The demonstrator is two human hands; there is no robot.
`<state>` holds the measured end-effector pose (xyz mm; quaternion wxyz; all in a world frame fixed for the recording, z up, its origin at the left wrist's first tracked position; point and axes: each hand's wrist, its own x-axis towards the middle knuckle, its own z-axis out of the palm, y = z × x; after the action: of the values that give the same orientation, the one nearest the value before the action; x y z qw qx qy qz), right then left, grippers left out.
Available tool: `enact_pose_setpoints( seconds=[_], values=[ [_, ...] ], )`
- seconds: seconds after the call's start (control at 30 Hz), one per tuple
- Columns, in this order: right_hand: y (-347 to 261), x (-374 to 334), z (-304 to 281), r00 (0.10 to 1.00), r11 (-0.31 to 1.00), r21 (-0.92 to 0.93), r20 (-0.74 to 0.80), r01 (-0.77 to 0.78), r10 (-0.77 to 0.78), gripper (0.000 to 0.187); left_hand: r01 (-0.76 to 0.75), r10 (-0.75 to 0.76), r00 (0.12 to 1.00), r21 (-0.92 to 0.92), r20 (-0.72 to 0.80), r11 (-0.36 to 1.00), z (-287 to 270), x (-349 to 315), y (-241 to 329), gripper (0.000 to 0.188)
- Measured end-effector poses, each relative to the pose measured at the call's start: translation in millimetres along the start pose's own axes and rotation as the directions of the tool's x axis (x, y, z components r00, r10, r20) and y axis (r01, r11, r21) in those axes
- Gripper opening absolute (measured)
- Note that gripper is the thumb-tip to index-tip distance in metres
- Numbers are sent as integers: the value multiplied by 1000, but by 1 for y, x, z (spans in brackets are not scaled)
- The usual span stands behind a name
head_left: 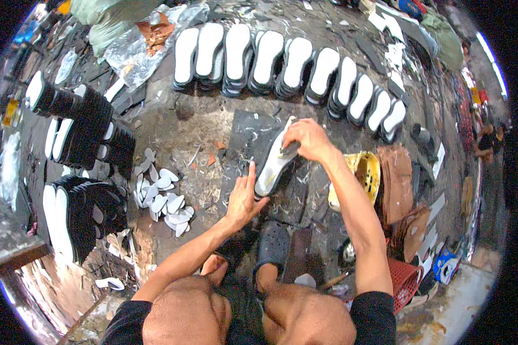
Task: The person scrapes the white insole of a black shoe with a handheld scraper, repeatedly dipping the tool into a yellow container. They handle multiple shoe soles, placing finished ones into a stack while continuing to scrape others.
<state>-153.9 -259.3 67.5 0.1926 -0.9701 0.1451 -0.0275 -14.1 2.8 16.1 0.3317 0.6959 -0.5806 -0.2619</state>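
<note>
The left hand [244, 200], fingers spread, touches the white-topped shoe sole [273, 164] on its right. The right hand [308, 141] curls over it, grip unclear, maybe rubbing; the next rub needs it kept still.

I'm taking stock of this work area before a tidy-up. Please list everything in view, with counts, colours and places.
Sole: one, white-topped, centre
Mat: one, black, left of the sole
Far sole stacks: about ten, white over black, curved row
Left-side sole stacks: several, black and white, left
Small pads: many, pale grey, left of centre
Container: one, yellow, right of centre
Sheets: many, brown, right
Basket: one, red, lower right
Plastic: count unclear, clear, upper left
Clog: one, dark, below centre
Knees: two, bare, lower edge
Left hand: one, bare, sole's near end
Right hand: one, bare, sole's far end
</note>
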Motion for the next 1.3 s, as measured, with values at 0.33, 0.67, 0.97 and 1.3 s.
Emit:
enact_pose_setpoints(
  seconds=[0.33, 0.67, 0.97, 1.3],
  values=[
    [-134, -54, 52, 864, 869, 133, -114, -476, 490, 34, -113, 100, 988, -113, -119, 987, 0, -12, -8, 111],
    [-216, -99, 43, 833, 811, 314, -98, -493, 545, 39, 149, -280, 927, -437, -251, 887, -25, -3, -45, 76],
    [-163, -186, -113, 297, 659, 535, -611, -528, 734, 30, 168, -158, 982, -107, 100, 980, -21, 24, 30, 127],
    [-159, -233, -87, 111, 510, 662, -548, -549, 829, 31, 265, -252, 964, -258, 83, 929, -35, 61, 10, 116]
  ],
)
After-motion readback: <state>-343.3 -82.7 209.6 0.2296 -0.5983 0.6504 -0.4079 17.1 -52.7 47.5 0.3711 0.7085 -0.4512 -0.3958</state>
